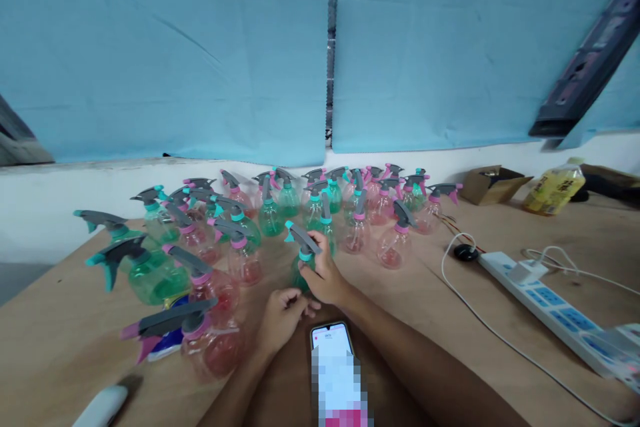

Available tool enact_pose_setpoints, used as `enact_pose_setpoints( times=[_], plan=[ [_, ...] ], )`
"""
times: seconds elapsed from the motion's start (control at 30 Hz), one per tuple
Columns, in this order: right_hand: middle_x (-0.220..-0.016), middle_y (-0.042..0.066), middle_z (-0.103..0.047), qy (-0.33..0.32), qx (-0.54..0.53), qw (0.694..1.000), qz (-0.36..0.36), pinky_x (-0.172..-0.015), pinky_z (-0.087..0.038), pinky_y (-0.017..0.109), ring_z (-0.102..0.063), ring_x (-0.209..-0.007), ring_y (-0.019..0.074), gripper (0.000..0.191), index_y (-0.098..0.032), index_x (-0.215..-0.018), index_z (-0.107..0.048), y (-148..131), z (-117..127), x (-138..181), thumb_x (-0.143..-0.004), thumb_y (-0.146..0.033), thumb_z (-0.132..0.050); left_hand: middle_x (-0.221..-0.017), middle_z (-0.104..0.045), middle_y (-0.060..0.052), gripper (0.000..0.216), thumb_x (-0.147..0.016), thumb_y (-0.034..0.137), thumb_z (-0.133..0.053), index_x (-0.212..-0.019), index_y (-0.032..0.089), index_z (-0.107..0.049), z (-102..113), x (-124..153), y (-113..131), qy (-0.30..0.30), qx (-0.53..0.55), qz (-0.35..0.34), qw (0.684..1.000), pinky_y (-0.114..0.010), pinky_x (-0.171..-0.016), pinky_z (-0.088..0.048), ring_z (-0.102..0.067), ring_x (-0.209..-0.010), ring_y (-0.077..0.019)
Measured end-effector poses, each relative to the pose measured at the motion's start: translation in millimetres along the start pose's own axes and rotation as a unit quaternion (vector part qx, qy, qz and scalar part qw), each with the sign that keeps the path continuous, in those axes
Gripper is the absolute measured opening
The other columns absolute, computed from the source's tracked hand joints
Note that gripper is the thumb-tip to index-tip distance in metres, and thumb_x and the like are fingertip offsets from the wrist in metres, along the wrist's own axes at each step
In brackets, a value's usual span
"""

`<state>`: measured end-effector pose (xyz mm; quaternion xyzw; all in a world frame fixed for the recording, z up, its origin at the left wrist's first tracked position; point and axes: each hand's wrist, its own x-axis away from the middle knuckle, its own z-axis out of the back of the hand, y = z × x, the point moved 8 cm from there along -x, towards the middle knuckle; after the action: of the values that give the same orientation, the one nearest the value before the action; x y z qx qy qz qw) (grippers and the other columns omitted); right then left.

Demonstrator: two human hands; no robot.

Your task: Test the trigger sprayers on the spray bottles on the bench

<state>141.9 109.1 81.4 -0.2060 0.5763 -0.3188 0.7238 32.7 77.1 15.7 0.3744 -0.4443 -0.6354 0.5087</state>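
My right hand (323, 273) is wrapped round the neck and upper body of a green spray bottle (297, 275) with a grey head and a turquoise trigger. The bottle stands upright, its trigger pointing left. Just below and to the left, my left hand (286, 317) rests near the table, fingers loosely bent and apart, with no object visible in them. A phone (333, 353) with a lit screen lies between my forearms. Nearest my left forearm is a pink spray bottle (213, 350) with a grey head.
Many more pink and green spray bottles (355, 233) crowd the wooden table (400, 320) towards the wall. To the right are a white power strip (550, 310) with cables, a cardboard box (493, 185) and a yellow-labelled bottle (554, 188). A white object (103, 407) lies front left.
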Motion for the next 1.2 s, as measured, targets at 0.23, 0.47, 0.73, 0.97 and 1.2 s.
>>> enact_pose_setpoints(
  times=[0.23, 0.47, 0.73, 0.97, 1.2],
  plan=[
    [-0.136, 0.015, -0.043, -0.050, 0.033, 0.998, -0.014, -0.112, -0.032, 0.048, -0.039, -0.131, 0.0263, 0.058, -0.019, -0.143, -0.025, 7.8, -12.0, -0.7, -0.092, -0.029, -0.052, -0.068, -0.073, -0.002, 0.031, -0.085, 0.034, -0.051, -0.071, 0.017, -0.074, 10.9, -1.0, 6.2, 0.057, 0.009, -0.026, 0.998, -0.024, -0.066, -0.048, -0.065, -0.068, -0.0175],
    [-0.153, 0.015, -0.032, -0.128, -0.027, 0.991, -0.036, -0.118, -0.024, 0.047, -0.029, -0.143, 0.0251, 0.075, -0.019, -0.151, -0.016, 2.9, -21.8, -6.2, -0.087, -0.017, -0.055, -0.074, -0.073, -0.001, 0.029, -0.084, 0.034, -0.054, -0.095, 0.016, -0.074, 19.0, -4.0, 1.3, 0.093, 0.038, -0.012, 0.995, -0.027, -0.071, -0.050, -0.065, -0.070, -0.0176],
    [-0.156, 0.007, -0.034, -0.116, -0.073, 0.985, -0.104, -0.119, -0.022, 0.051, -0.027, -0.147, 0.0249, 0.072, -0.026, -0.152, -0.026, 6.2, -17.5, -15.7, -0.087, -0.016, -0.055, -0.087, -0.075, -0.007, 0.044, -0.079, 0.032, -0.061, -0.118, 0.013, -0.065, 12.6, -10.8, -11.9, 0.077, 0.145, 0.017, 0.986, -0.029, -0.065, -0.055, -0.070, -0.073, -0.0194],
    [-0.149, 0.004, -0.044, 0.075, -0.072, 0.995, 0.005, -0.120, -0.023, 0.048, -0.029, -0.145, 0.0220, 0.046, -0.029, -0.138, -0.048, -63.3, 46.6, -37.6, -0.094, -0.016, -0.044, -0.102, -0.074, -0.010, 0.057, -0.081, 0.038, -0.066, -0.132, 0.014, -0.056, 13.4, -12.8, -18.1, 0.071, 0.172, 0.040, 0.982, -0.029, -0.066, -0.056, -0.072, -0.073, -0.0174],
    [-0.151, 0.011, -0.038, 0.154, -0.073, 0.981, -0.094, -0.119, -0.024, 0.047, -0.033, -0.143, 0.0228, 0.059, -0.023, -0.144, -0.033, 7.9, 61.6, -46.1, -0.089, -0.020, -0.052, -0.114, -0.073, -0.015, 0.064, -0.083, 0.034, -0.069, -0.141, 0.017, -0.047, 15.4, -10.8, -17.7, 0.081, 0.237, 0.063, 0.966, -0.027, -0.066, -0.057, -0.074, -0.076, -0.0177]
  ],
)
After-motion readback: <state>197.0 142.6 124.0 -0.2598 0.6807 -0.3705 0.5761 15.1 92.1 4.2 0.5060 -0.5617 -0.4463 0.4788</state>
